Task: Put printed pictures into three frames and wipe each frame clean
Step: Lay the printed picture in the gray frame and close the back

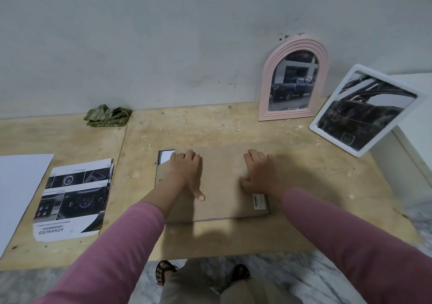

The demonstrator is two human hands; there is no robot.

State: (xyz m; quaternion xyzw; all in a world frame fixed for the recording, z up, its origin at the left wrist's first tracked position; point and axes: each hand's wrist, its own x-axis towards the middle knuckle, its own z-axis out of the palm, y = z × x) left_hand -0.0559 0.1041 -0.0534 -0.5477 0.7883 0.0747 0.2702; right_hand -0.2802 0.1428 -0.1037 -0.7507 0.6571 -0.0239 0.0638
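A rectangular frame (161,163) lies face down on the wooden board, with a brown backing board (222,186) resting on it slightly askew. A white strip of paper shows at its far left corner. My left hand (187,170) lies flat on the backing's left part, fingers spread. On the right part my right hand (257,172) presses down the same way. A pink arched frame (266,88) with a truck picture leans on the wall. A white frame (322,126) with a dark car picture leans at the right. Printed pictures (72,198) lie at the left.
A crumpled green cloth (107,115) lies by the wall at the back left. A white sheet (16,186) lies at the far left edge. A white box (411,144) stands at the right. My sandalled feet (164,271) stand on the marble floor below the board's front edge.
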